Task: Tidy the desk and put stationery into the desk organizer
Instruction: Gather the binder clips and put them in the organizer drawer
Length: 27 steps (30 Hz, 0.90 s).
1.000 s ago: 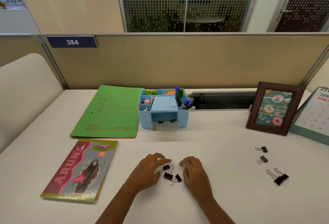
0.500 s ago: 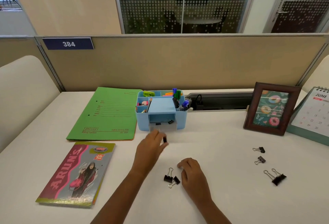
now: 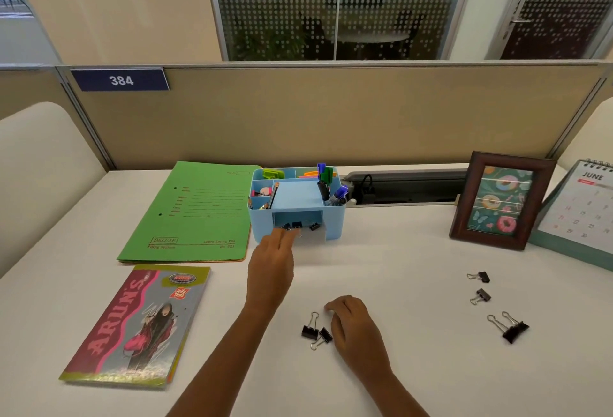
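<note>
White desk [image 3: 398, 267] before beige cubicle partition [image 3: 331, 118]

The fingers [image 3: 284, 238] of the left hand [image 3: 270, 267] are blurred at the mouth of the organizer [image 3: 333, 224] drawer, so whether they pinch anything cannot be told. They cover part of the binder clips [image 3: 296, 225] just beyond them. Far right of the fingers, the calendar [image 3: 578, 211] runs off the picture's edge.
</note>
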### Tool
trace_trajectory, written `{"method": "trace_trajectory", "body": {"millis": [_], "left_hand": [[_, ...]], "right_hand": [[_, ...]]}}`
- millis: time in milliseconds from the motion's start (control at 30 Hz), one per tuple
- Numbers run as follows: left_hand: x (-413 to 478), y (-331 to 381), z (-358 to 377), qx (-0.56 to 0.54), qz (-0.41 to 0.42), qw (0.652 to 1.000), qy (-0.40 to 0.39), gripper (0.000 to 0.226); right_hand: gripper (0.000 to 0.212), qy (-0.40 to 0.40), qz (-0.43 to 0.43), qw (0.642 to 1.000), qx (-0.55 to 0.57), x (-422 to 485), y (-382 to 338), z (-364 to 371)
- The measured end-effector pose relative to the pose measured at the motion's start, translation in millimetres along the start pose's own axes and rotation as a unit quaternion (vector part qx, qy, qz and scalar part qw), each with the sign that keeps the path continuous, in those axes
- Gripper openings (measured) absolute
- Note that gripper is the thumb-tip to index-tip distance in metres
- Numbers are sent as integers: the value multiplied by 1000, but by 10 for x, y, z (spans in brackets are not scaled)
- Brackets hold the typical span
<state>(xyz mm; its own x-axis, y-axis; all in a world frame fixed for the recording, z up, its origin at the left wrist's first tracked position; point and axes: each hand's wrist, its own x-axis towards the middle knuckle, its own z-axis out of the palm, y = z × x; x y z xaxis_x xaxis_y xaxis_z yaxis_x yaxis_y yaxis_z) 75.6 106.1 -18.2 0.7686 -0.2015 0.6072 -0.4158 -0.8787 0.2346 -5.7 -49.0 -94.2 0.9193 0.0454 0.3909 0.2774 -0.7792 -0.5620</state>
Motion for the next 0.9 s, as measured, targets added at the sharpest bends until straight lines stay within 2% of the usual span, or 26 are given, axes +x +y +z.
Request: {"method": "trace_trajectory", "body": {"millis": [100, 200, 333, 633, 800, 900], "left_hand": [[-368, -58, 60, -3, -43, 999, 14, 42], [-688, -113, 93, 1, -88, 995, -37, 39], [-862, -191, 155, 22, -144, 984, -100, 42], [-852, -168, 165, 28, -170, 977, -129, 40], [-851, -154, 153, 22, -179, 975, -131, 40], [-843, -146, 147, 20, -180, 975, -128, 40]], "right_hand": [[19, -29, -49, 998, 13, -55, -31, -38], [13, -59, -82, 995, 19, -116, -28, -60], [16, -70, -109, 991, 24, -131, 28, -47], [24, -144, -105, 984, 6, -120, 180, -162], [57, -143, -100, 985, -6, -20, 244, -327], [55, -93, -92, 991, 7, 233, 130, -420]]}}
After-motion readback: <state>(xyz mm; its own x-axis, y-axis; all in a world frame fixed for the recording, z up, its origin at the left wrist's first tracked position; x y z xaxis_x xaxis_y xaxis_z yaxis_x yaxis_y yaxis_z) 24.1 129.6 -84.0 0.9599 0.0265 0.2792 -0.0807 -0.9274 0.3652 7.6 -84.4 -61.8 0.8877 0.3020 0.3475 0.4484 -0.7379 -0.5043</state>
